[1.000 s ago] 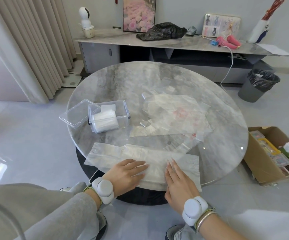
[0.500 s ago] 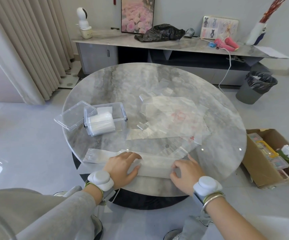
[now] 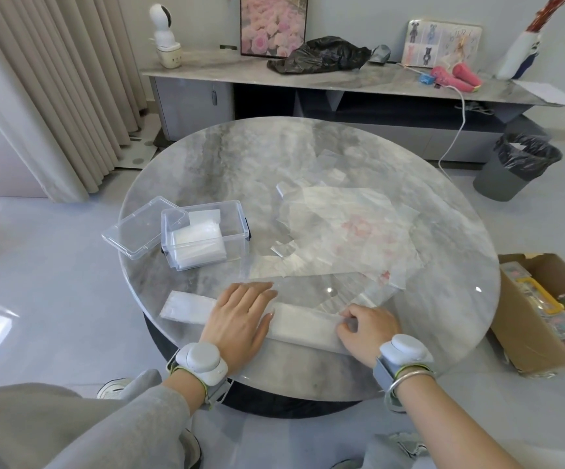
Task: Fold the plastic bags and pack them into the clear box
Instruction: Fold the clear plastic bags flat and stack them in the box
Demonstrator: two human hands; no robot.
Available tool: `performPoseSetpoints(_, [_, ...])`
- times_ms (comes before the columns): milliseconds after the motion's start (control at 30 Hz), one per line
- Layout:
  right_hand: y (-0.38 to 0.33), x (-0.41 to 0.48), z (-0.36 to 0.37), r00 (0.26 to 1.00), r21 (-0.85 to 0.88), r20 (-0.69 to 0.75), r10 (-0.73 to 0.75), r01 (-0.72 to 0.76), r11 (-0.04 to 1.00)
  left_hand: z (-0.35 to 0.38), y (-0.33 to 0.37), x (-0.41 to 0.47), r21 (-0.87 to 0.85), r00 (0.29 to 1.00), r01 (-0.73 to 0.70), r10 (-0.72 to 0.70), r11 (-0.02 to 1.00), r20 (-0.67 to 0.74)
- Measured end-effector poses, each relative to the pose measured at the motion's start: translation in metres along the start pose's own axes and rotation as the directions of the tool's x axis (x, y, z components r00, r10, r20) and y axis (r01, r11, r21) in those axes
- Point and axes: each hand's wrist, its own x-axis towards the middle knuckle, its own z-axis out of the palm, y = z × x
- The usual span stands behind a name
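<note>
Since a second ago the bag [image 3: 303, 324] has gone from a wide flat sheet to a narrow strip, and the right hand [image 3: 365, 330], flat then, now curls round the strip's end. That strip lies on the near side of the box [image 3: 237, 245], running from in front of it out to its right. The left hand [image 3: 240, 319] rests flat on the strip with straight fingers, nearer than the box and slightly to its right; it probably pins the slippery film and keeps the crease from springing open. The right hand, further right of the box, pinches the strip's end, likely ready to turn it back over the left hand's edge for a crosswise fold. Right of the box a pile [image 3: 352, 231] of loose bags waits flat, within reach. The box stands open, a stack [image 3: 198, 245] of folded bags set inside it, so part of the job is done. Its lid [image 3: 139, 231] lies touching the box's left side, out of the way of packing.
</note>
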Motion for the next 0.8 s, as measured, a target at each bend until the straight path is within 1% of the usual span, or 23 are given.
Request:
performPoseSetpoints(67, [0.001, 0.001, 0.003, 0.999, -0.004, 0.009, 0.031, -0.031, 1.0, 0.005, 0.001, -0.004, -0.014, 0.995, -0.067, 0.068, 0.998, 0.068])
performPoseSetpoints(167, [0.001, 0.004, 0.004, 1.0, -0.023, 0.01, 0.021, -0.021, 1.0, 0.009, 0.005, -0.01, -0.033, 0.965, -0.17, 0.174, 0.985, 0.197])
performPoseSetpoints(267, [-0.001, 0.006, 0.003, 1.0, -0.042, -0.001, -0.004, 0.004, 0.999, 0.01, 0.006, -0.015, -0.067, 0.931, -0.199, 0.21, 0.978, 0.298])
performPoseSetpoints(333, [-0.003, 0.005, 0.0, 1.0, -0.051, 0.001, -0.014, 0.014, 0.999, 0.011, 0.005, -0.018, -0.056, 0.915, -0.204, 0.21, 0.977, 0.345])
performPoseSetpoints(500, [-0.004, 0.004, -0.002, 1.0, -0.063, -0.007, -0.015, 0.014, 0.998, 0.013, 0.003, -0.019, -0.017, 0.898, -0.216, 0.205, 0.976, 0.388])
performPoseSetpoints(800, [-0.004, 0.004, 0.0, 1.0, -0.03, 0.003, 0.018, -0.018, 0.999, 0.015, 0.003, -0.019, -0.018, 0.89, -0.219, 0.207, 0.976, 0.407])
